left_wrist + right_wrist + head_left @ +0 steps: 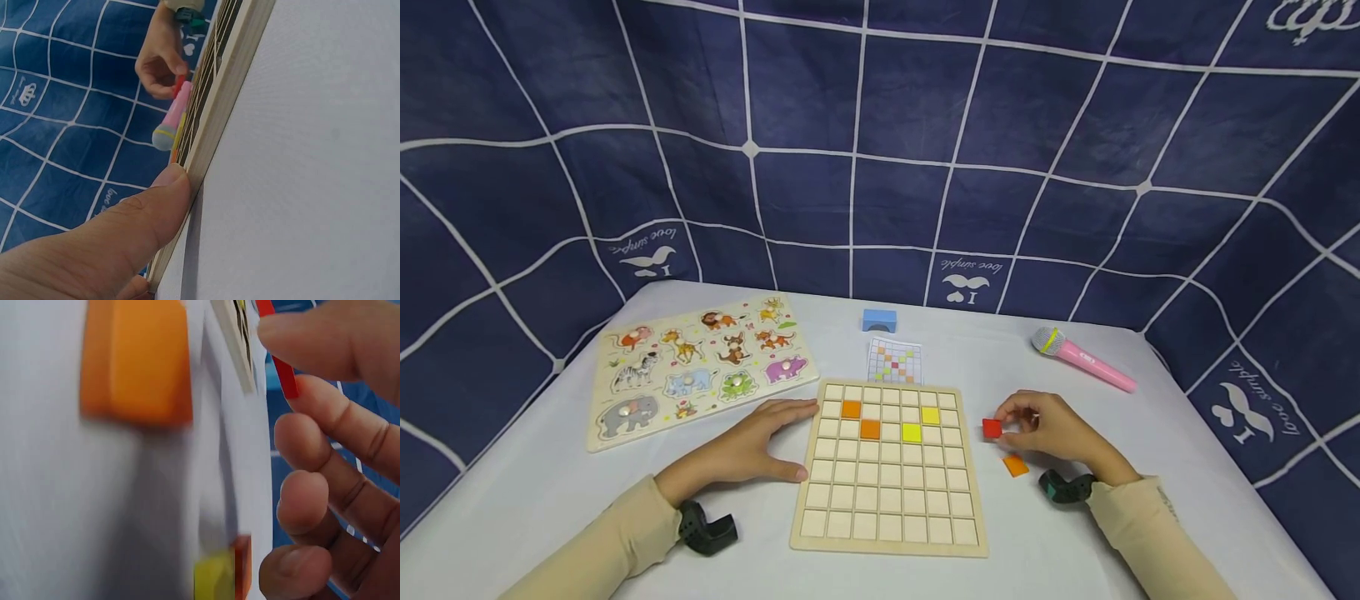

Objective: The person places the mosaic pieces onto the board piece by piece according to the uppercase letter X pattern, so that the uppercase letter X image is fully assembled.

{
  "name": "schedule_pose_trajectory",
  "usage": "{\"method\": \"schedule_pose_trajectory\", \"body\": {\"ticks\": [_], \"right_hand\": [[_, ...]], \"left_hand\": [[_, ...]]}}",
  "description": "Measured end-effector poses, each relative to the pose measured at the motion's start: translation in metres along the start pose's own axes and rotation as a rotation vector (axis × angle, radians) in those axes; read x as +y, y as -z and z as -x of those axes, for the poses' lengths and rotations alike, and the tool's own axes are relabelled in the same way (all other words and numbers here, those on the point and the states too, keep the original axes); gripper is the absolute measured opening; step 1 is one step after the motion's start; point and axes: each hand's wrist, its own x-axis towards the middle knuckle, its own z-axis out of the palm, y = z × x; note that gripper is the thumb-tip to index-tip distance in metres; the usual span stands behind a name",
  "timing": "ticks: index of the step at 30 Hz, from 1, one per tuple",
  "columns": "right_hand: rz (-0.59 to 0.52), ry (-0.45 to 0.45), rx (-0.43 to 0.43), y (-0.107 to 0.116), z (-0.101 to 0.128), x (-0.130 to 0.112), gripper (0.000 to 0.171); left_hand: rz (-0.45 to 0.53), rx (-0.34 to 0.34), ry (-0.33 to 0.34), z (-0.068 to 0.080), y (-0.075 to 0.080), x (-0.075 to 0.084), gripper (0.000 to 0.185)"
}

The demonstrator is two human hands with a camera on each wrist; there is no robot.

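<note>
White table [1075,533]: right hand [1060,432] pinches red tile [992,428].

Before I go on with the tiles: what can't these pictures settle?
- Pattern card: head view, coloured squares too small to read.
- Grid board: left wrist view, edge-on, cells unreadable.
- Red tile: right wrist view, blurred, cut off at the top edge.
- Yellow and red pieces: right wrist view, blurred, cut off below.

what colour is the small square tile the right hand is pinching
Red: the small square tile in the right hand, clearest in the head view.
</note>
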Motion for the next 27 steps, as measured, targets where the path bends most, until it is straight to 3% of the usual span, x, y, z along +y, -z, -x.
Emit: {"method": "schedule_pose_trajectory", "body": {"ticks": [6, 27], "right_hand": [[0.0, -0.05, -0.016, -0.009, -0.004, -0.011, 0.023], [-0.034, -0.016, -0.049, -0.036, -0.017, -0.029, 0.023]], "left_hand": [[0.01, -0.004, 0.008, 0.0, 0.0, 0.001, 0.094], [0.033, 0.003, 0.01, 0.001, 0.0, 0.0, 0.095]]}}
